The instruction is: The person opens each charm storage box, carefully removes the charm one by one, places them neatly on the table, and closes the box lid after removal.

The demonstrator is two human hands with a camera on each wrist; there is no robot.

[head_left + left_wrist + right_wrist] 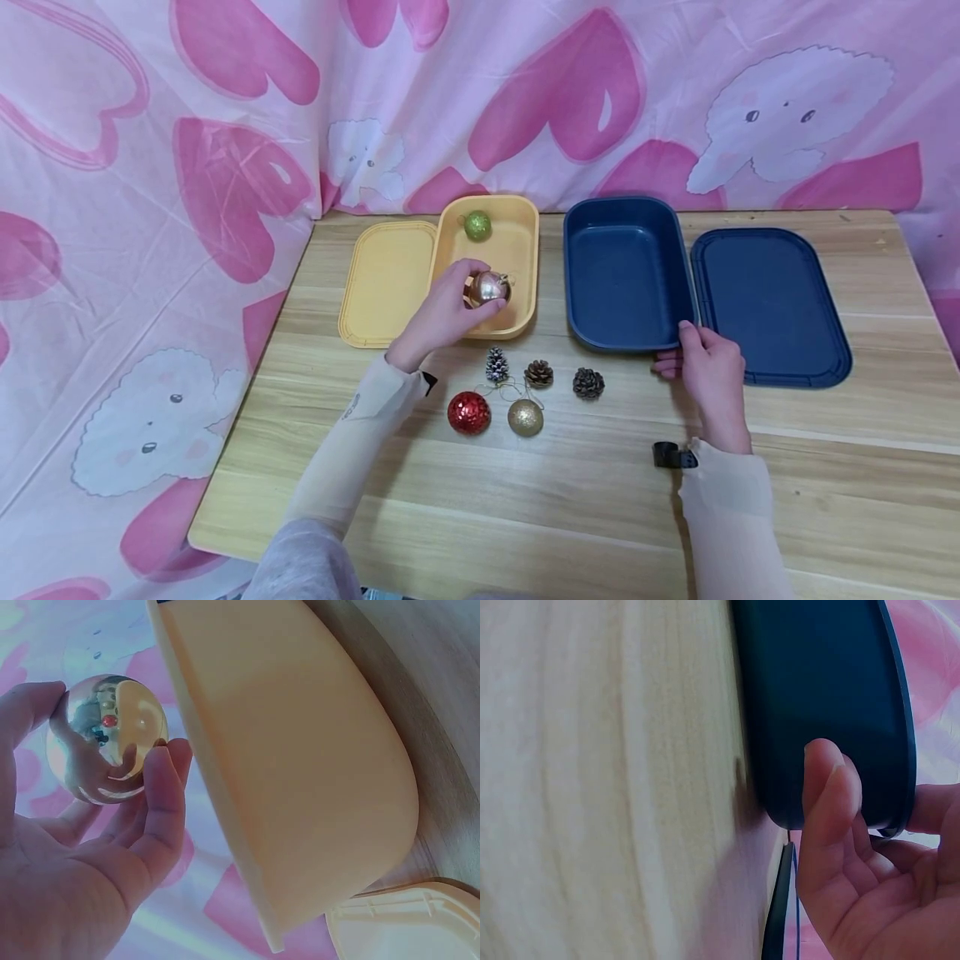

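My left hand (450, 307) grips a shiny rose-gold Christmas ball (491, 287) between thumb and fingers, over the near part of the yellow box (525, 250). In the left wrist view the mirror-like ball (112, 765) appears beside the box's rim. A green glitter ball (477, 225) lies in the box's far end. At the near right corner of the dark blue box (622, 287), my right hand (712, 371) pinches the rim. The right wrist view shows its curled fingers (832, 802) against the outer wall, with the thumb at the rim.
A yellow lid (390, 279) lies left of its box, a blue lid (768, 304) right of the other. In front are a red ball (469, 413), a gold glitter ball (525, 417) and pine cones (538, 374). A pink curtain (420, 92) hangs behind the table.
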